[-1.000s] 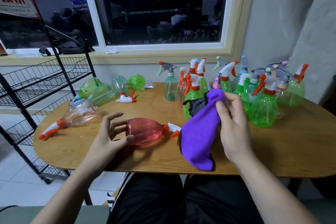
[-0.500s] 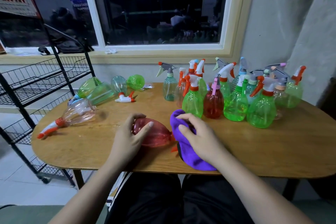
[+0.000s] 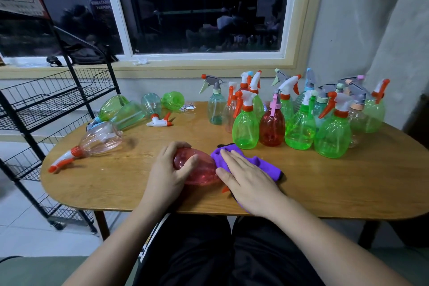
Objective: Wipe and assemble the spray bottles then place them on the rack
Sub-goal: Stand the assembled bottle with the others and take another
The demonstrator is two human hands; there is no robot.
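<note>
A: State of left hand (image 3: 170,169)?
B: Fingers curled round the base end of the red bottle (image 3: 199,170), gripping it. The bottle lies on its side on the desk (image 3: 139,193), probably pinned so it won't roll while wiped.
A: And right hand (image 3: 249,180)?
B: Flat, fingers straight, pressing the cloth (image 3: 264,166) down. No grasp. Looks like a wipe stroke starting at the neck end.
A: Spray head on?
B: An orange tip (image 3: 225,189) peeks out under the right palm. The rest is hidden, so I can't tell.
A: Bottle relative to the hands?
B: Between them: under the left fingers, touching the cloth by the right thumb.
A: Other stock?
B: Upright bottles (image 3: 299,123) are grouped beyond the right hand. Lying bottles (image 3: 102,137) are beyond the left hand, near the rack (image 3: 46,104). The rack stands left of the left hand, beside the desk, handy for loading.
</note>
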